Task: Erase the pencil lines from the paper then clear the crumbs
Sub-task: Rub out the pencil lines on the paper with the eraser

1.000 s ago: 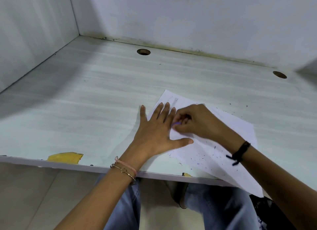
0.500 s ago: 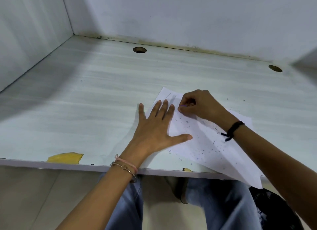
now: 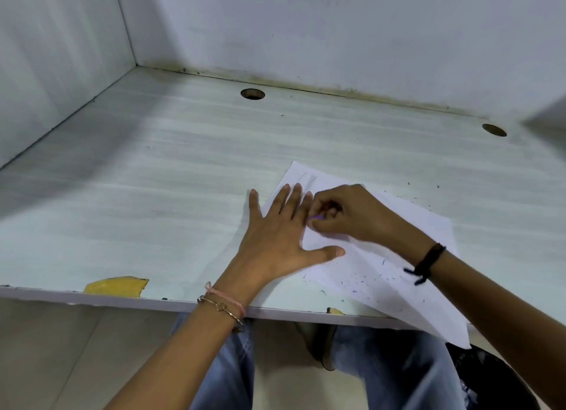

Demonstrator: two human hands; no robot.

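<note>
A white sheet of paper [image 3: 382,275] lies on the pale desk [image 3: 183,180], its near corner hanging over the front edge. Faint pencil lines [image 3: 309,181] show near its far corner. My left hand [image 3: 281,241] lies flat with spread fingers on the paper's left edge, pressing it down. Beside those fingers my right hand [image 3: 349,213] pinches a small purple eraser [image 3: 317,217] against the sheet. Dark eraser crumbs [image 3: 361,279] are scattered over the lower part of the paper and on the desk to the right [image 3: 412,195].
The desk sits in a corner, with walls at the left and back. Two round cable holes [image 3: 252,93] [image 3: 494,130] lie near the back wall. Yellow chipped patches [image 3: 116,284] mark the front edge. My knees in blue jeans [image 3: 382,366] are under the desk.
My right hand with the eraser has moved back toward me along the paper, from near the far corner to beside my left fingers. The left hand stays in place.
</note>
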